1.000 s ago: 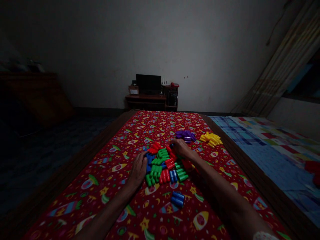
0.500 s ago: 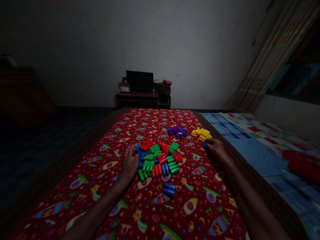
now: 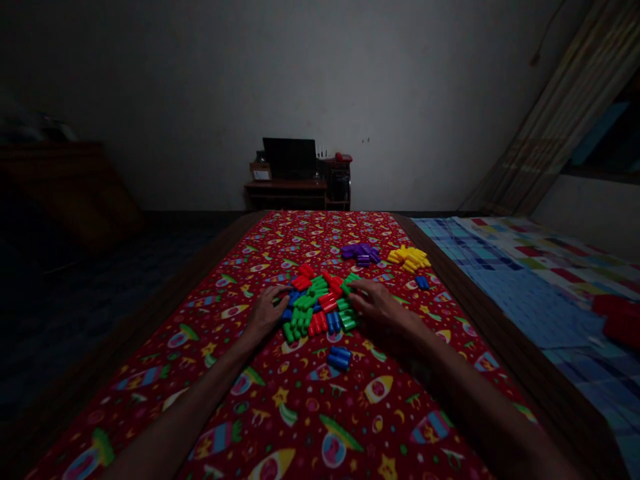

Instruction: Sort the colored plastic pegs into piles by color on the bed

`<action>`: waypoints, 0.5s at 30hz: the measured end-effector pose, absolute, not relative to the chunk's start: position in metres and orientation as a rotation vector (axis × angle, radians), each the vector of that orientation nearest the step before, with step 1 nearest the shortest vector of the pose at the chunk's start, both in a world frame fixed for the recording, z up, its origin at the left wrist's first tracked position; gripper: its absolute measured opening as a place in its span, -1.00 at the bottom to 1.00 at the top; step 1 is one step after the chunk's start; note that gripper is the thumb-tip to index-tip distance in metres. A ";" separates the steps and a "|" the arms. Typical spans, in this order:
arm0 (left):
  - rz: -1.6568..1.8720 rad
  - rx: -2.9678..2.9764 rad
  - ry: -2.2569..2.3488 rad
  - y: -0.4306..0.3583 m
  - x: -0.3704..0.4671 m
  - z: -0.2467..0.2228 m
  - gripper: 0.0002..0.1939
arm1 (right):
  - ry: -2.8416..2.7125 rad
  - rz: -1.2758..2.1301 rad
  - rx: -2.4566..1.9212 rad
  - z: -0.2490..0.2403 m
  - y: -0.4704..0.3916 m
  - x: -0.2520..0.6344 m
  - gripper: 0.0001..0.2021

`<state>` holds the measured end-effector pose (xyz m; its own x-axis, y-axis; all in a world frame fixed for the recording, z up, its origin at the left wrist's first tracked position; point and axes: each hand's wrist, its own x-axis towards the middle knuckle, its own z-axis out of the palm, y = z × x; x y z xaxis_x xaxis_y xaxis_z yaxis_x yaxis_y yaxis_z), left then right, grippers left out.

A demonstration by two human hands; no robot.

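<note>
A mixed pile of glossy green pieces (image 3: 302, 321), red pieces (image 3: 317, 324) and blue pieces (image 3: 333, 323) lies mid-table. My left hand (image 3: 269, 308) rests at the pile's left edge, fingers apart, beside blue pieces. At the right edge is my right hand (image 3: 374, 301), its fingers spread over green pieces and holding nothing visible. Nearer to me lies a separate blue piece (image 3: 339, 358). Beyond the pile are a purple heap (image 3: 360, 254) and a yellow heap (image 3: 409, 258), with a lone blue piece (image 3: 423, 283) just in front of the yellow one.
A red patterned cloth (image 3: 280, 413) covers the long table. To the right is a surface with blue checked fabric (image 3: 465, 267) and a dark red cloth (image 3: 620, 320). A monitor (image 3: 290, 158) stands on a desk (image 3: 285, 189) by the far wall.
My right hand has let go of a blue piece near the yellow heap and moved left to the mixed pile. My left hand stays at the pile's left edge. The camera view has shifted slightly.
</note>
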<state>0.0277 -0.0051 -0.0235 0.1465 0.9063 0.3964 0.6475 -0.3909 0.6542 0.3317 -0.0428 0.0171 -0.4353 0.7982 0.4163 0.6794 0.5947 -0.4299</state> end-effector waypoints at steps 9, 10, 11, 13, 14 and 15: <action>0.967 2.397 1.350 -0.027 0.052 -0.008 -0.60 | -2.425 -0.021 -1.048 -0.002 -0.056 0.309 -0.74; 0.909 2.435 1.336 -0.029 0.055 -0.007 -0.58 | -2.445 -0.057 -1.032 -0.002 -0.057 0.307 -0.72; 0.875 2.449 1.346 -0.030 0.057 -0.006 -0.58 | -2.471 -0.095 -1.021 -0.003 -0.059 0.304 -0.69; 0.863 2.434 1.383 -0.030 0.058 -0.005 -0.61 | -2.528 -0.162 -1.013 -0.003 -0.063 0.295 -0.65; 0.874 2.417 1.389 -0.029 0.057 -0.005 -0.64 | -2.548 -0.185 -1.013 -0.003 -0.066 0.290 -0.65; 0.893 2.394 1.386 -0.028 0.055 -0.005 -0.65 | -2.563 -0.196 -1.011 -0.002 -0.069 0.286 -0.66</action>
<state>0.0554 -0.0278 -0.0051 0.3654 0.8460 0.3882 0.7030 -0.5242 0.4806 0.2857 -0.0685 -0.0022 -0.6706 0.6286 0.3940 0.6813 0.7320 -0.0083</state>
